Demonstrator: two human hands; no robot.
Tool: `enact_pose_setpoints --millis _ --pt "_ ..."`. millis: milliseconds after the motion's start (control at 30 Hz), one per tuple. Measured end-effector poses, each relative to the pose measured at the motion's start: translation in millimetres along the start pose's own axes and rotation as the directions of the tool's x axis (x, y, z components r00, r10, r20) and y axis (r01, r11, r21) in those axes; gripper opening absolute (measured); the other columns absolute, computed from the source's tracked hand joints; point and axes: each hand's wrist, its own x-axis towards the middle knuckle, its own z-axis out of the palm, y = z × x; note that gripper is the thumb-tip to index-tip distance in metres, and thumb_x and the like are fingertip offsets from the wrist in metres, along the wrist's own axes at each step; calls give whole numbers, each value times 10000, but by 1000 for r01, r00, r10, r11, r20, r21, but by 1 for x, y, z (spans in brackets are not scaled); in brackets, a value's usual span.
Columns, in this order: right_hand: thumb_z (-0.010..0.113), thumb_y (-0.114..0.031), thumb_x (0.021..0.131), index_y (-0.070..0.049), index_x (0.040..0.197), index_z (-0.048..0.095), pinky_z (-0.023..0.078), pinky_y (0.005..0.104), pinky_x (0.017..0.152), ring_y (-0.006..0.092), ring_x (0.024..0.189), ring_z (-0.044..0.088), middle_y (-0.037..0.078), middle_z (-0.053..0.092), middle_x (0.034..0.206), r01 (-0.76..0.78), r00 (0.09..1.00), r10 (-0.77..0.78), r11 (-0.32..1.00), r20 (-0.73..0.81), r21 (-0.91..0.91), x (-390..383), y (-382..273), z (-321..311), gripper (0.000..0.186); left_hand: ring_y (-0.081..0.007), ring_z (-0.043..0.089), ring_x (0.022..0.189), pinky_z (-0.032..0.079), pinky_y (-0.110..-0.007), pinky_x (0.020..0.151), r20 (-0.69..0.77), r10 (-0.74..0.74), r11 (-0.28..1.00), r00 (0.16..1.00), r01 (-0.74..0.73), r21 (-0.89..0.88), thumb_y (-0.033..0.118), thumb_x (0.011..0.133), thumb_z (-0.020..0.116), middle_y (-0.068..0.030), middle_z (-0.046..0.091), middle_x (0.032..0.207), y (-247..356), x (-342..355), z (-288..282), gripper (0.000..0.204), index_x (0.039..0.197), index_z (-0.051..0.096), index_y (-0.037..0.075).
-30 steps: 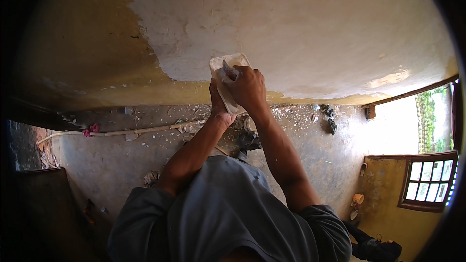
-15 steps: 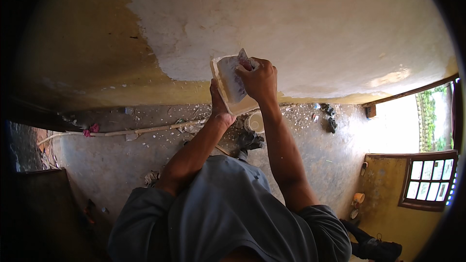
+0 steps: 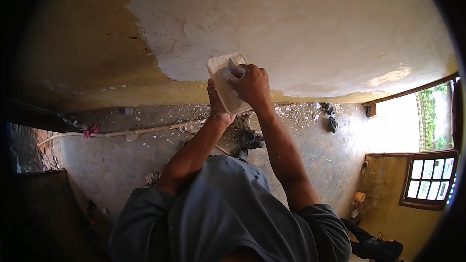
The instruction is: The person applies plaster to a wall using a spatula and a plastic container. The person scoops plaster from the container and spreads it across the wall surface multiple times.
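My left hand (image 3: 218, 106) grips a pale rectangular tray (image 3: 216, 63) from its lower left side, holding it tilted in front of the wall. White paste smears the tray's inside. In my right hand (image 3: 255, 85) is a putty knife (image 3: 234, 68), its fingers closed around it. The knife sits over the tray's opening; my hand and the paste partly hide its blade. Beyond the tray, the wall carries a broad coat of whitish filler (image 3: 291, 29), with bare yellow-brown wall (image 3: 87, 48) to the left and along the bottom.
White specks and scraps litter the floor (image 3: 121, 160) at the wall's foot. A long wooden pole (image 3: 131, 131) lies to the left, near a pink cloth (image 3: 91, 130). By my feet stands a round bucket (image 3: 253, 123). Black plastic scraps (image 3: 332, 119) lie right, near a bright doorway (image 3: 393, 123).
My right hand has shifted slightly left and down with the putty knife. The broad blade face that showed before is now turned mostly out of sight, and the tray has tilted slightly.
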Motion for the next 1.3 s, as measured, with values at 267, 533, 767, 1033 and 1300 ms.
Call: enact_pose_setpoints --millis 267,533,767,1033,1300 --pt "735 -264 697 -44 965 722 515 447 795 392 830 660 212 682 809 3 982 -18 997 -189 -79 9 6 -26 347 -227 578 1118 506 -418 938 -49 50 999 998 -50 1 702 874 441 -52 594 1192 2 -5 8 705 1307 503 148" --pt "640 -251 774 -73 847 703 517 477 694 400 732 648 195 659 743 87 981 -120 974 -150 -209 12 12 -9 203 -243 544 1180 461 -432 1001 -56 92 994 994 -88 72 688 882 441 -59 550 1279 -2 -9 12 729 1364 450 141" --pt "642 -214 769 -77 850 693 532 469 673 378 733 669 184 680 784 198 970 -227 945 -84 -261 -4 8 19 167 -252 528 1219 439 -435 1028 -119 12 1000 993 -9 25 737 858 409 -68 535 1317 -3 -8 14 777 1373 451 156" --pt "661 -252 750 -78 841 697 541 453 698 368 736 675 174 678 744 166 983 -181 958 -44 -234 -17 -9 17 199 -257 538 1219 442 -428 1030 -111 -55 998 992 52 -29 752 854 384 -75 526 1345 -2 -5 8 787 1388 440 177" --pt "709 -301 745 -85 962 729 527 444 710 401 727 656 202 674 764 96 984 -102 994 -148 -47 -1 -11 -19 306 -239 522 1225 424 -415 1044 -102 56 998 993 -57 -5 731 866 398 -35 513 1348 1 -7 15 745 1378 448 192"
